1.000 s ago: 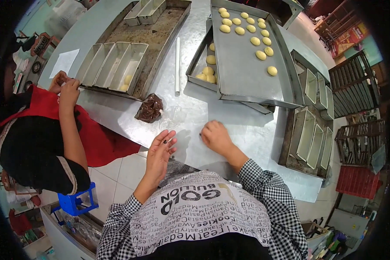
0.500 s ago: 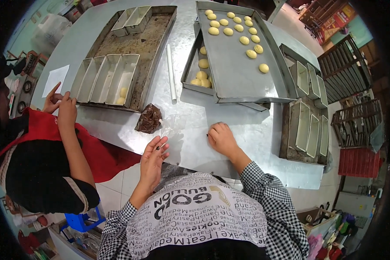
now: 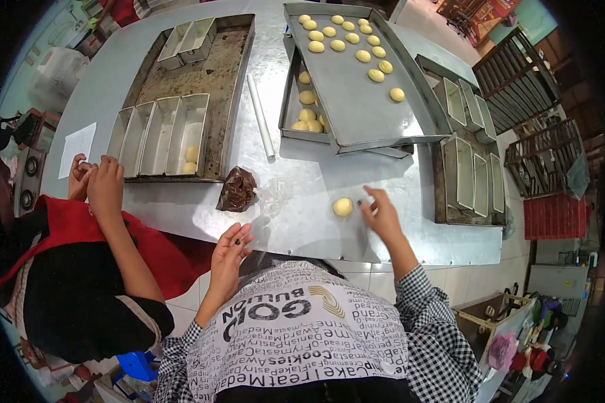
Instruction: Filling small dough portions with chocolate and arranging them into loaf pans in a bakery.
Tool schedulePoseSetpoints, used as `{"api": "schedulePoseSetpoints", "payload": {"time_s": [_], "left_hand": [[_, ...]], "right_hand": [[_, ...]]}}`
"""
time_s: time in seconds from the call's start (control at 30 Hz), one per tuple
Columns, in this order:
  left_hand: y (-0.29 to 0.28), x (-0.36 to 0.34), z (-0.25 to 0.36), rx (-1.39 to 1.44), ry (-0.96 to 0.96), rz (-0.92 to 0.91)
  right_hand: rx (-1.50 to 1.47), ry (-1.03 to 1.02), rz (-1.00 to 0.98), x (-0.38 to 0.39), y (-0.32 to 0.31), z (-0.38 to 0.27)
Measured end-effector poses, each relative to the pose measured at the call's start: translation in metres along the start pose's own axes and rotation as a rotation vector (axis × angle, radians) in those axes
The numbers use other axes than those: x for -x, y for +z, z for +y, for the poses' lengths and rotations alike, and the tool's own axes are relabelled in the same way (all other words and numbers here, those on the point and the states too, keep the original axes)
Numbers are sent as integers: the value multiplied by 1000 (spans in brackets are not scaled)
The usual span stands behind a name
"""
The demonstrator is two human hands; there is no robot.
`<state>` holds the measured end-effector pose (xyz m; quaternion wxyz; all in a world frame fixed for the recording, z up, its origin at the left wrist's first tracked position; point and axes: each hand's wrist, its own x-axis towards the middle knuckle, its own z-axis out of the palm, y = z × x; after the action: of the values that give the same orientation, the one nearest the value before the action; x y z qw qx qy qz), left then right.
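Observation:
A round ball of yellow dough [image 3: 343, 207] lies on the metal table near its front edge. Just to the right of it, not touching it, my right hand [image 3: 381, 218] is open with the index finger stretched forward. Off to the left, my left hand [image 3: 230, 256] is held at the table's front edge, open and empty, its fingers loosely curved. Beyond that hand sits a bag of dark brown filling [image 3: 236, 189], with a crumpled clear plastic sheet [image 3: 271, 196] beside it.
A grey tray [image 3: 376, 124] of several dough balls rests across another tray. Long loaf tins [image 3: 160, 138] stand on a worn baking tray [image 3: 212, 87] at left; more tins [image 3: 460, 173] are at right. A pale rolling pin [image 3: 261, 117] lies between. A co-worker's hands [image 3: 97, 181] are at far left.
My right hand has lifted away to the right and opened, and the dough ball it covered now shows. My left hand stays much the same. The whole view has shifted slightly.

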<state>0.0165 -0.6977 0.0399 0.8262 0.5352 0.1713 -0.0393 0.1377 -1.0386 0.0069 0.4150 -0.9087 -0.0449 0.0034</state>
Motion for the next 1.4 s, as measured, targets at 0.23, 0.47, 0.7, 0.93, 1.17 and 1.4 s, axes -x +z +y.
{"api": "schedulePoseSetpoints", "payload": {"time_s": [0.23, 0.47, 0.7, 0.93, 1.17, 1.4], "left_hand": [[-30, 0, -2, 19, -29, -38], [-65, 2, 8, 3, -98, -69], [-88, 8, 6, -29, -108, -46], [-105, 18, -7, -9, -57, -43], [-119, 35, -17, 73, -41, 92], [-124, 27, -23, 77, -76, 55]], "right_hand": [[523, -44, 8, 12, 56, -43], [-351, 347, -273, -13, 23, -14], [-259, -561, -689, -120, 77, -215], [470, -869, -590, -237, 210, -312], [781, -926, -794, -260, 253, -312], [727, -842, -909, -257, 257, -310]]}}
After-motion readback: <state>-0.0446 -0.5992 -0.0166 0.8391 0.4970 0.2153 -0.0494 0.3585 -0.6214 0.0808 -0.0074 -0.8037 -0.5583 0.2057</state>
